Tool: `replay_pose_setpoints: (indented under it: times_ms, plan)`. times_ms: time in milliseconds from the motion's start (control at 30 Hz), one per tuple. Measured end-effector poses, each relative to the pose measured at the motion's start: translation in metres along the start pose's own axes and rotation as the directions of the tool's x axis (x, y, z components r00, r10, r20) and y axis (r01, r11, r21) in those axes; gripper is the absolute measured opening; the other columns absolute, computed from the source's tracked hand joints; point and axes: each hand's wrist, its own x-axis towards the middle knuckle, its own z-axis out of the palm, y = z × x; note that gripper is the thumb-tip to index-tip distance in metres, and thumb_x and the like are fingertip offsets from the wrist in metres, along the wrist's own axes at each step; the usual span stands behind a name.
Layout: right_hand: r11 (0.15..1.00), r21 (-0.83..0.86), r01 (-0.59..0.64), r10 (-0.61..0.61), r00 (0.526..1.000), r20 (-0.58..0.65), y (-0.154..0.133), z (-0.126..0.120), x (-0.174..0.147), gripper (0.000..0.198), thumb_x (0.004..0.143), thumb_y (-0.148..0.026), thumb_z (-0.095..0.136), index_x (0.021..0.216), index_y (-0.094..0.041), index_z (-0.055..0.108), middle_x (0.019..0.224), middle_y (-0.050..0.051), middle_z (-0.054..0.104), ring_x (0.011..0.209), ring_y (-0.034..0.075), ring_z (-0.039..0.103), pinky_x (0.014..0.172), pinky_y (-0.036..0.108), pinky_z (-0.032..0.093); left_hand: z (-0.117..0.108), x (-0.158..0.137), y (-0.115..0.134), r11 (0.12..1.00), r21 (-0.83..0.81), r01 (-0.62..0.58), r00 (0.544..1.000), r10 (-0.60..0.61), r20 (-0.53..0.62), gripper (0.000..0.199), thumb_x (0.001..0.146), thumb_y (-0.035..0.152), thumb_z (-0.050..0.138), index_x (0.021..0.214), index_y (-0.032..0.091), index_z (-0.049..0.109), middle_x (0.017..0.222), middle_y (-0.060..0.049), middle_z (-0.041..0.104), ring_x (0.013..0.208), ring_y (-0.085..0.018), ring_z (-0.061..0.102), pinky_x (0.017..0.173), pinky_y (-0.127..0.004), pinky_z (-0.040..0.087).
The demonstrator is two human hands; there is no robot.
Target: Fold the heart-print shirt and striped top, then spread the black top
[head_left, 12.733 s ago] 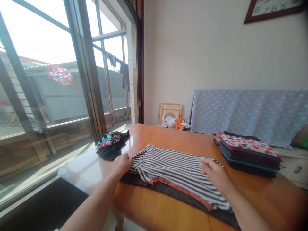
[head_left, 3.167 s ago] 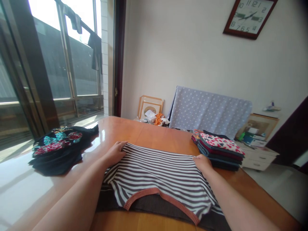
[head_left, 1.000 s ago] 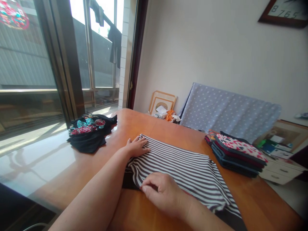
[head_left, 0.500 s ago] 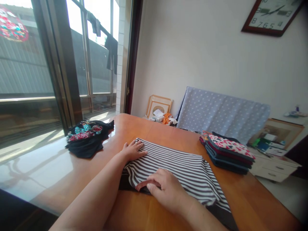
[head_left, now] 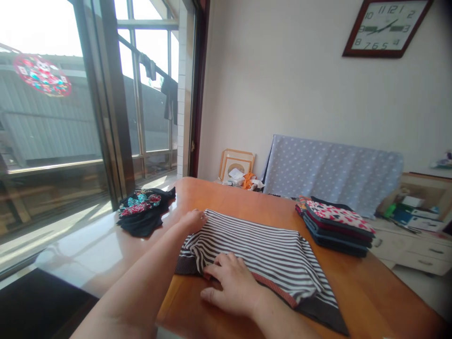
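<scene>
Sweater [head_left: 254,245] gets pinched at one far corner by left grip [head_left: 197,220] and touched by right grip [head_left: 230,283], kinda wide.

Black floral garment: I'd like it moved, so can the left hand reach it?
Probably yes: the black floral garment lies left of the left hand, nothing visible standing between them, though that hand is at the striped sweater.

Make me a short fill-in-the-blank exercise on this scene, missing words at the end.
Dark and white ____ run across the garment at the right hand.
The hand at a far corner of that garment is the person's ____ one.
From the wearer's view, the folded stack lies to the ____ of the garment.
The clock hangs on the ____.

Missing words: stripes; left; right; wall.
</scene>
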Motion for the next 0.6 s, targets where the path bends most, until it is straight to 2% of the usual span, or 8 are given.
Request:
replay_pose_setpoints:
  times_ms: [100, 200, 267, 333, 433, 600]
  plan:
    - [1.000, 0.001, 0.000, 0.000, 1.000, 0.009, -0.002, -0.002, -0.001, 0.051, 0.084, -0.068, 0.062, 0.126, -0.038, 0.066, 0.117, 0.006, 0.058, 0.112, 0.030, 0.049, 0.098, 0.045, 0.038, -0.006, -0.025, -0.009, 0.990, 0.048, 0.130, 0.990, -0.127, -0.056, 0.062, 0.097, 0.057, 0.026, 0.108, 0.019, 0.073, 0.119, -0.020, 0.072, 0.112, -0.034, 0.066, 0.092, -0.043, 0.048]
    - [1.000, -0.005, -0.003, 0.003, 1.000, 0.029, -0.004, -0.004, -0.001, 0.053, 0.084, -0.068, 0.061, 0.129, -0.040, 0.065, 0.117, 0.007, 0.057, 0.113, 0.030, 0.048, 0.099, 0.046, 0.037, -0.007, -0.055, -0.013, 0.969, 0.077, 0.233, 0.971, -0.227, -0.074, 0.071, 0.095, 0.066, 0.021, 0.105, 0.020, 0.074, 0.115, -0.020, 0.073, 0.108, -0.037, 0.067, 0.088, -0.045, 0.048]
    - [1.000, -0.007, 0.002, -0.001, 0.999, 0.035, -0.005, -0.004, -0.002, 0.054, 0.084, -0.068, 0.061, 0.131, -0.040, 0.064, 0.117, 0.007, 0.057, 0.113, 0.029, 0.048, 0.099, 0.046, 0.037, -0.006, -0.074, -0.010, 0.961, 0.094, 0.261, 0.965, -0.256, -0.064, 0.078, 0.092, 0.074, 0.020, 0.103, 0.020, 0.075, 0.113, -0.020, 0.074, 0.108, -0.038, 0.067, 0.089, -0.047, 0.048]
    - [1.000, -0.010, 0.004, -0.004, 0.999, 0.034, -0.005, -0.004, -0.003, 0.055, 0.085, -0.067, 0.061, 0.133, -0.040, 0.063, 0.118, 0.007, 0.057, 0.113, 0.029, 0.048, 0.100, 0.046, 0.037, -0.008, -0.090, -0.005, 0.962, 0.108, 0.250, 0.968, -0.245, -0.055, 0.078, 0.089, 0.077, 0.023, 0.103, 0.020, 0.075, 0.112, -0.019, 0.075, 0.108, -0.038, 0.067, 0.091, -0.048, 0.047]
    - [1.000, -0.018, -0.003, 0.004, 1.000, 0.030, -0.007, -0.003, -0.005, 0.056, 0.085, -0.067, 0.060, 0.134, -0.041, 0.062, 0.119, 0.007, 0.057, 0.114, 0.029, 0.048, 0.101, 0.046, 0.037, -0.011, -0.106, 0.004, 0.976, 0.120, 0.182, 0.983, -0.177, -0.052, 0.064, 0.090, 0.071, 0.034, 0.103, 0.023, 0.074, 0.112, -0.015, 0.075, 0.108, -0.035, 0.067, 0.096, -0.047, 0.044]
    - [1.000, -0.013, 0.003, -0.002, 1.000, 0.025, -0.006, 0.000, -0.007, 0.057, 0.085, -0.068, 0.061, 0.135, -0.042, 0.061, 0.119, 0.006, 0.057, 0.114, 0.029, 0.048, 0.102, 0.045, 0.036, -0.013, -0.110, 0.002, 0.982, 0.127, 0.144, 0.984, -0.128, -0.123, 0.053, 0.096, 0.061, 0.034, 0.105, 0.024, 0.071, 0.117, -0.014, 0.073, 0.113, -0.034, 0.065, 0.102, -0.050, 0.038]
